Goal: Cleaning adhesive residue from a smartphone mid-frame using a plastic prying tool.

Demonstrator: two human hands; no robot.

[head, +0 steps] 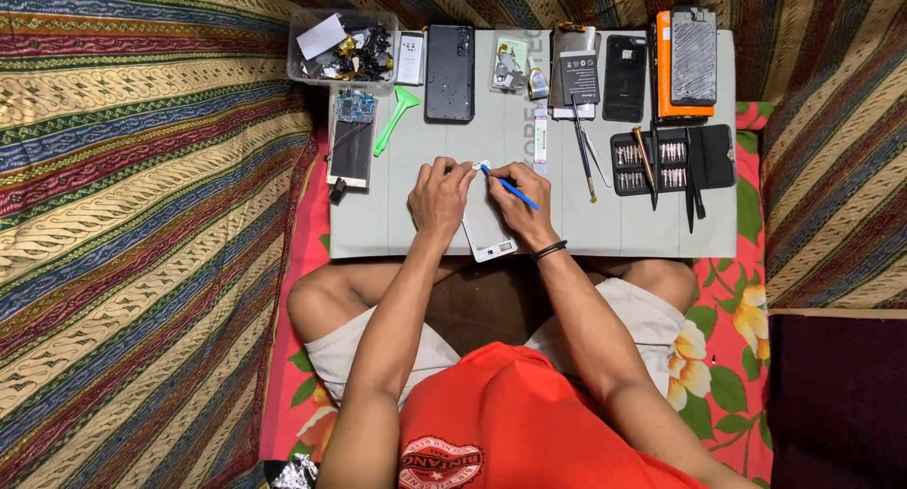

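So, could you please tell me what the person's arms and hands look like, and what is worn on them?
Both arms are bare from shoulder to fingers, with no sleeves or gloves. The right hand has a thin black band around the wrist. The left hand wears nothing: no ring, watch or band shows. The red shirt leaves the arms uncovered.

White phone (488, 244) mostly hidden beneath both hands; bits in the 11 o'clock parts box (342, 45) too small to identify.

Probably a home phone-repair spot: grey work mat (425, 229), screwdriver-bit set (652, 163).
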